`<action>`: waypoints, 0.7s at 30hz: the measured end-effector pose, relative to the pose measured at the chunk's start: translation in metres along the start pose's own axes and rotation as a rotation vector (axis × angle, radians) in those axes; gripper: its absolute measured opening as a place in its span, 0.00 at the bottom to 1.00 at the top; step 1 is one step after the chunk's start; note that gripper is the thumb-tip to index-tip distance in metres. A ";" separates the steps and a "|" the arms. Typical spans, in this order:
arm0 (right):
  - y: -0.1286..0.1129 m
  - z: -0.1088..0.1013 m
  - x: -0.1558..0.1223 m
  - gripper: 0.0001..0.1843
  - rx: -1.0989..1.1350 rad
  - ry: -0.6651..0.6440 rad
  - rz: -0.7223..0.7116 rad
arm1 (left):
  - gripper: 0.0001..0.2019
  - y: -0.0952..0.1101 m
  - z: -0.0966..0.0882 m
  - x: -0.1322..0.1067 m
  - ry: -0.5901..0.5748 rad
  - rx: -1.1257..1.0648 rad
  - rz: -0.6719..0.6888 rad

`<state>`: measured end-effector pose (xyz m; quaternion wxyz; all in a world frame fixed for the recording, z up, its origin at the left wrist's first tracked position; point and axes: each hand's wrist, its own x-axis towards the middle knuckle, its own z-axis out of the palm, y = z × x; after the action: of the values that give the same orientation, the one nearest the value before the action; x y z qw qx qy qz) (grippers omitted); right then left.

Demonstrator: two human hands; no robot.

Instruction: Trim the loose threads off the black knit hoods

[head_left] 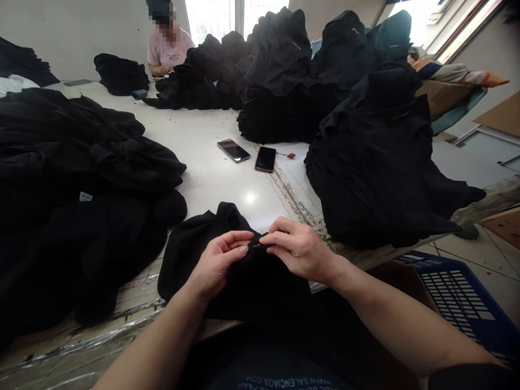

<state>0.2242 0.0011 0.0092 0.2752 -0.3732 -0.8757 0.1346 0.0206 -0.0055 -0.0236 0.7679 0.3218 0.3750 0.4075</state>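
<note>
A black garment is worked at 6 o'clock. Something fine (too small to name) is pinched by the left hand and the right hand; a careful pull seems called for.

A white worktable is carrying heaped black garments, and two smartphones are lying between the heaps, just beside a small red-tipped item

Left hand: pinching the black garment near its edge.
Right hand: pinching the same garment, just beside the left hand.
Tabletop: a smartphone and a second smartphone, far of the hands.
Right: a black clothing pile.
Far: a co-worker.
</note>
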 end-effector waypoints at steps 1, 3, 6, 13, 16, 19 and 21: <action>0.001 0.000 0.000 0.10 0.007 0.008 0.009 | 0.16 0.000 0.000 0.001 0.001 0.000 -0.005; 0.002 -0.002 0.000 0.10 0.052 0.072 0.053 | 0.16 0.001 -0.001 0.002 0.022 -0.004 -0.010; 0.002 -0.010 -0.005 0.08 0.183 0.253 0.196 | 0.17 0.003 -0.005 0.006 0.117 -0.029 -0.013; 0.008 -0.007 -0.050 0.25 0.159 -0.008 0.497 | 0.17 0.001 -0.013 0.015 0.291 -0.070 -0.016; 0.009 0.008 -0.072 0.21 0.123 -0.179 0.602 | 0.16 -0.002 -0.015 0.020 0.418 -0.064 0.164; 0.005 0.015 -0.084 0.05 0.198 -0.163 0.614 | 0.15 -0.005 -0.017 0.024 0.508 0.009 0.373; 0.001 0.015 -0.087 0.04 0.230 -0.095 0.610 | 0.14 -0.005 -0.015 0.021 0.540 0.114 0.434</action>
<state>0.2658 -0.0623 -0.0369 0.2214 -0.5779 -0.7147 0.3261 0.0186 0.0134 -0.0420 0.5175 0.3170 0.5096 0.6100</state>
